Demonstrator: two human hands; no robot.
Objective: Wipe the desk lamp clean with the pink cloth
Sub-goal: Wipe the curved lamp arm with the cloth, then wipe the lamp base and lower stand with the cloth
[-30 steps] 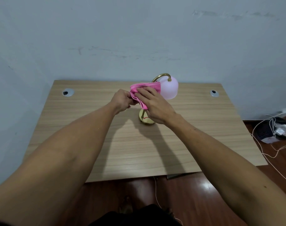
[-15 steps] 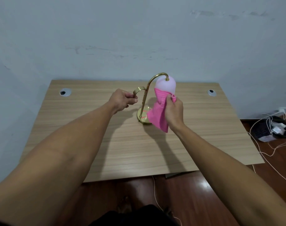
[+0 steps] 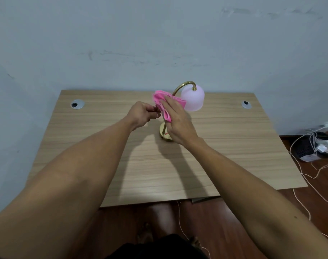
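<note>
Here the wiping is in the middle: the right hand (image 3: pixel 178 122) presses the pink cloth (image 3: pixel 164 103) flat against the upper stem of the desk lamp (image 3: pixel 192 98), with the fingers (image 3: pixel 171 105) stretched out and laid over the folds, not curled around them. The left hand (image 3: pixel 140 114) is closed at the left side of the cloth; its fingers seem to pinch something there, either the cloth edge or a part of the lamp, but I cannot tell which, because the cloth hides it. The lamp stands upright near the back middle of the counter (image 3: pixel 224 146), close to the wall (image 3: pixel 159 43). I judge that the stem is being cleaned now, while the shade and the base (image 3: pixel 164 132) probably remain. The next move will need the cloth to slide along the thin curved tube while the other hand keeps the lamp steady, since the base is small and the lamp could tip. The cloth looks soft and a little fluffy, bunched in several layers. The stem and round base are shiny metal of gold colour; the shade is a smooth, pale pink dome, like frosted glass or plastic. The counter is light wood grain, matte, with two round cable holes.
</note>
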